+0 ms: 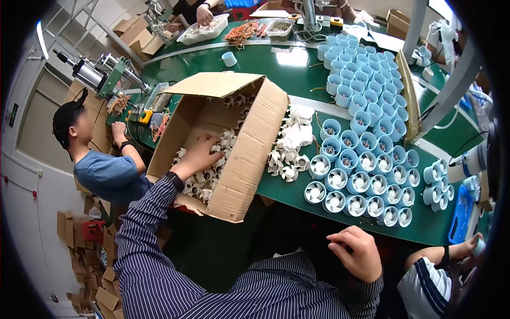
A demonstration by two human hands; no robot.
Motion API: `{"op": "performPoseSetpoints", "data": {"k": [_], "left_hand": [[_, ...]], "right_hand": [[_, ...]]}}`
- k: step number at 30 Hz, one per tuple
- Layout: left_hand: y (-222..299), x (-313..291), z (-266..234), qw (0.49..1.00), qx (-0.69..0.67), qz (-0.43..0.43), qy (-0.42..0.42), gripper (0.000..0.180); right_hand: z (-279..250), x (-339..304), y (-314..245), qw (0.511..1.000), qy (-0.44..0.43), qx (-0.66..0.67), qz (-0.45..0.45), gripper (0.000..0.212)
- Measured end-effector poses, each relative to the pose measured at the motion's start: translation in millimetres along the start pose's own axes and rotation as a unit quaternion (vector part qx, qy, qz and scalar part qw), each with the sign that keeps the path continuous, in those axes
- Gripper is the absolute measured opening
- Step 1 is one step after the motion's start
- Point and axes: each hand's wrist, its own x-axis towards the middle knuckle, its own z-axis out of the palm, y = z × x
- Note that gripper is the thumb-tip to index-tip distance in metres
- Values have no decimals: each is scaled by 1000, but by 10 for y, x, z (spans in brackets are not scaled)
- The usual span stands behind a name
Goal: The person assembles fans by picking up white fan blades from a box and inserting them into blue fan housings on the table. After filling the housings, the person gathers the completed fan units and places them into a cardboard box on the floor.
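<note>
My left hand point(201, 154) reaches into a tilted cardboard box point(255, 143), its fingers spread over loose white fan impellers point(227, 141). No impeller is visibly gripped, though the fingertips are partly hidden among them. My right hand point(358, 254) hovers in front of the table's near edge, fingers loosely bent, thumb and forefinger apart, nothing seen between them. Right of the box lies a pile of white impellers point(289, 159) on the green table. Beyond it stand rows of light blue round housings point(366, 141); the nearer ones hold white impellers point(334, 202), the farther ones show bare insides.
A single blue housing point(229, 59) stands behind the box. A person in a blue shirt point(109, 170) works at the left beside a press point(119, 77). Another person's hand point(467, 247) is at the lower right, near a blue tray point(460, 215). A white tub point(204, 31) sits at the back.
</note>
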Motion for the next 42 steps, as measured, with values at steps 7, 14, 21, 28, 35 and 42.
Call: {"op": "performPoseSetpoints", "data": {"k": [7,14,21,28,35,42], "left_hand": [[395,-73,94,991,21,-108,73,54],[-133,64,376,981,-122,-47,142,51],[82,160,19,951,-288,-112,-5,39],[416,19,-537,922,-361,-111,86,22],[688,-247,-981,861,-467,-57,193,20],[1111,-535,-1010,723,-675,-71,127,30]], "right_hand": [[227,-139,117,999,-24,34,29,17],[326,-188,93,998,-15,50,34,15],[284,-235,219,999,1,32,38,15],[264,-238,210,999,2,39,31,14],[296,-137,139,998,-29,48,25,13],[295,-16,52,998,-18,53,9,15]]}}
